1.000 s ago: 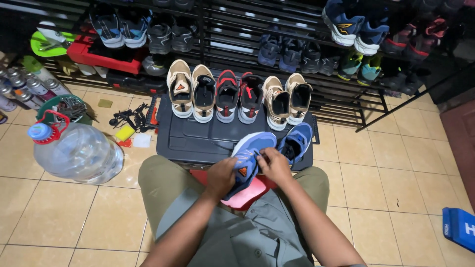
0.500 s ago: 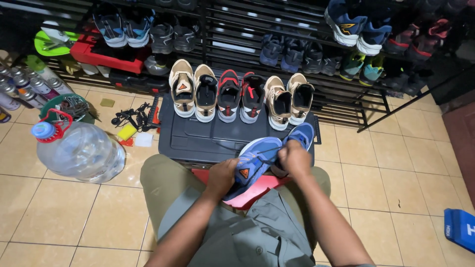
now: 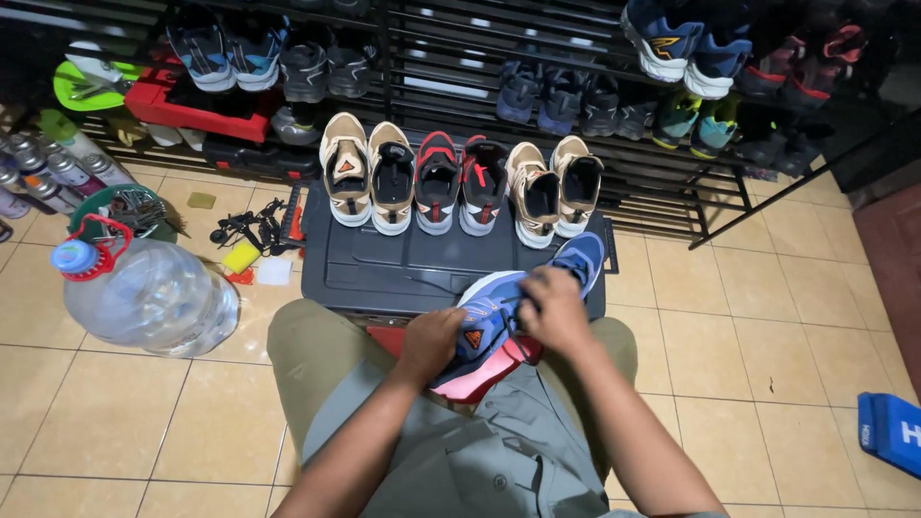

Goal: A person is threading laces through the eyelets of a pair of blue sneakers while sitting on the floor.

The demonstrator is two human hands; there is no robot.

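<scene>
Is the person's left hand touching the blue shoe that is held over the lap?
Touching. The head view shows the left hand wrapped around the heel end of the blue shoe, with no gap; the right hand presses on its top.

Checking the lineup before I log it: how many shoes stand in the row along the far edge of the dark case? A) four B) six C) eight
B: on the dark case stand two tan pairs flanking one red-and-black pair.
</scene>
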